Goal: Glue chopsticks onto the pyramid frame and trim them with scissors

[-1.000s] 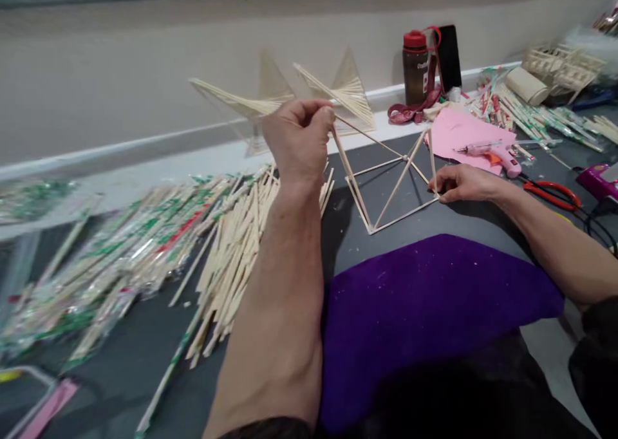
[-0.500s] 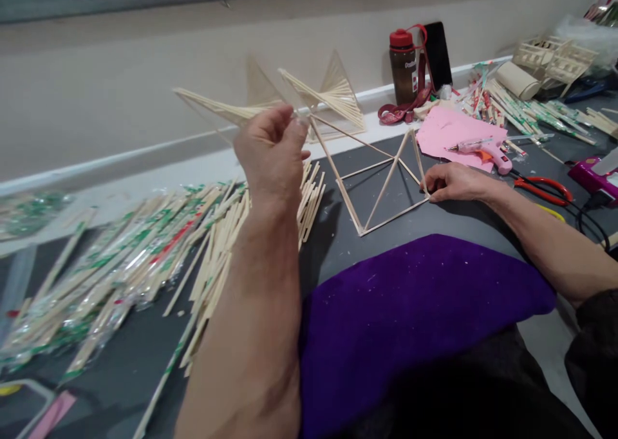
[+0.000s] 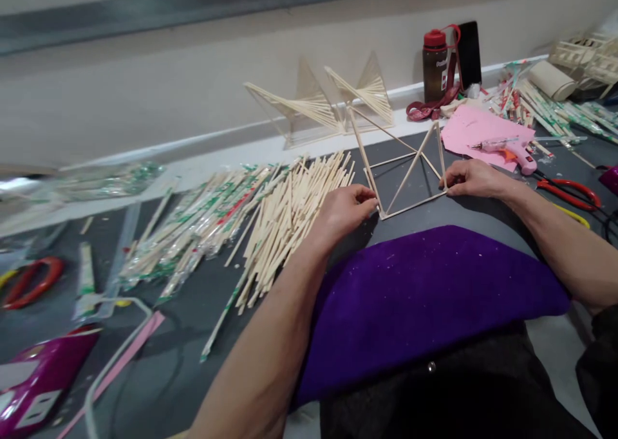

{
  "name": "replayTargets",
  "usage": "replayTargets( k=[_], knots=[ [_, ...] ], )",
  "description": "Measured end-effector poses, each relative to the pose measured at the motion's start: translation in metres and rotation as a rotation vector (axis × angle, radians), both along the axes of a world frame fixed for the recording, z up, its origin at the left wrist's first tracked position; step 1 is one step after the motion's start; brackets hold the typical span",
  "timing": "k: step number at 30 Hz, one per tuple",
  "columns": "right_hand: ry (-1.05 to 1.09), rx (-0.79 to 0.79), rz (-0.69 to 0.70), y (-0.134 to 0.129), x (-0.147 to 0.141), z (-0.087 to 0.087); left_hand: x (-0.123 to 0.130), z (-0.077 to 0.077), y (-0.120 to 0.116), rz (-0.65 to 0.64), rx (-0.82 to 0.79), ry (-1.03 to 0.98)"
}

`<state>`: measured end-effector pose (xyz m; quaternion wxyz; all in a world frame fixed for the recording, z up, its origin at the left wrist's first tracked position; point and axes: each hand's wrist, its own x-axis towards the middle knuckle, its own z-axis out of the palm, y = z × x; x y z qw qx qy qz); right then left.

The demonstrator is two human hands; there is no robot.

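Observation:
A frame of thin wooden sticks (image 3: 416, 205) stands on the grey table in front of me, with a square base and sticks slanting up to raised corners. My left hand (image 3: 345, 210) is at its front left corner, thumb and fingers closed on the stick there. At the front right corner my right hand (image 3: 470, 178) pinches the frame, its fingertips partly hidden behind the upright. Loose chopsticks (image 3: 292, 223) lie in a heap just left of my left hand. Behind the frame stand two finished-looking twisted stick models (image 3: 309, 107).
Wrapped chopsticks (image 3: 193, 223) spread to the left. A pink glue gun (image 3: 519, 154) rests on pink paper (image 3: 463, 130), near red-handled pliers (image 3: 570, 194). A bottle (image 3: 434, 72) and a phone (image 3: 469, 56) stand by the wall. Purple cloth (image 3: 434, 291) covers the near edge.
My left hand has come down from in front of the stick models to the frame's front left corner. My right hand stays at the right corner. The view has swung left.

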<state>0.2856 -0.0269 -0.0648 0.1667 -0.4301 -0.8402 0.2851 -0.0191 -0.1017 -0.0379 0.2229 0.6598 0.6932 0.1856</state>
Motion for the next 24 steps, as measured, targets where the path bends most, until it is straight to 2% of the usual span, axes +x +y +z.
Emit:
replayTargets(
  k=[5, 10, 15, 24],
  knots=[
    [0.013, -0.019, -0.022, -0.002, -0.002, 0.001, -0.008, -0.011, 0.009, 0.068, -0.022, -0.046],
    [0.046, -0.078, -0.021, -0.002, 0.001, 0.002, -0.003, -0.018, 0.021, 0.125, 0.109, 0.197],
    [0.113, -0.019, -0.113, -0.003, -0.001, 0.001, 0.013, -0.016, 0.026, 0.158, 0.099, 0.286],
    [0.177, -0.12, -0.052, -0.009, -0.008, 0.004, 0.013, -0.01, 0.028, 0.189, 0.04, 0.314]
  ],
)
